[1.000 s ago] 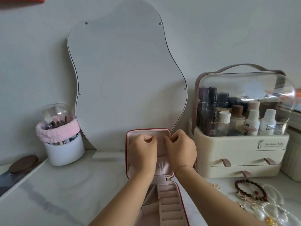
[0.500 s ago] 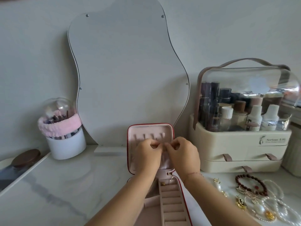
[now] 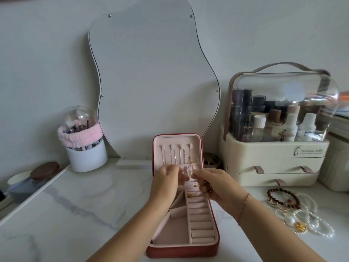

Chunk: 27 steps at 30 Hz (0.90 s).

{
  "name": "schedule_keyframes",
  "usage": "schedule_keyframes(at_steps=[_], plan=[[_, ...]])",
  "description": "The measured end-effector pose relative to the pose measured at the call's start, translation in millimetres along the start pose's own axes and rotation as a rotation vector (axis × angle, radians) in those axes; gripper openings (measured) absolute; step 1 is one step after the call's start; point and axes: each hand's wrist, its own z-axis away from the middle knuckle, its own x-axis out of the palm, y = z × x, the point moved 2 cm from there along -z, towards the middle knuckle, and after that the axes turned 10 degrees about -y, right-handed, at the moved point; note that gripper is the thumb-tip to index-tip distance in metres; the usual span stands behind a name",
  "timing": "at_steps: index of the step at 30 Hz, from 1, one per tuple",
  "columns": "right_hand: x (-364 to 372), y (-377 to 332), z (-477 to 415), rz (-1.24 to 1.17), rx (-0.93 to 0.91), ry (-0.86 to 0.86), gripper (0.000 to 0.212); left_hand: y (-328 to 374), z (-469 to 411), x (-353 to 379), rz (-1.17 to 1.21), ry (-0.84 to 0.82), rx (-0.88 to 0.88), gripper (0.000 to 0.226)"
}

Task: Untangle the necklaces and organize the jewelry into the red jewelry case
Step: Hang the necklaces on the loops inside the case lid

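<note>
Both grips, left hand (image 3: pixel 166 178) and right hand (image 3: pixel 211 183), pinch a gold chain (image 3: pixel 191 165); pulling could snag neighbouring hung chains (image 3: pixel 174 155) just above.

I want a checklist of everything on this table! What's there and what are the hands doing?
Surface: white marble-look tabletop, bare at front left.
Job's things: red jewelry case open, lid upright; chains hang from the lid hooks; loose bracelets and pearls lie at right.
Clutter: brush holder with pink band, cosmetics organizer, brown round lid.
Hands: left hand and right hand pinch a thin gold necklace at the lid's pocket.
Cables: nothing seen.
Surroundings: wavy mirror against a grey wall.
</note>
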Motion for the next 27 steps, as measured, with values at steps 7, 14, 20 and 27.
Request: schedule_keyframes(at_steps=[7, 14, 20, 27], plan=[[-8, 7, 12, 0.062, 0.038, 0.089, 0.018, -11, -9, 5, -0.381, -0.06, -0.016, 0.014], [-7, 11, 22, -0.026, 0.028, 0.035, 0.019, -30, -10, 3, -0.536, -0.113, -0.031, 0.017], [-6, 13, 31, -0.174, 0.043, -0.001, 0.019, -29, -10, 0, -0.649, -0.061, 0.025, 0.01], [8, 8, 48, -0.428, 0.135, -0.121, 0.017, -26, -11, 5, -0.712, -0.097, 0.02, 0.015]])
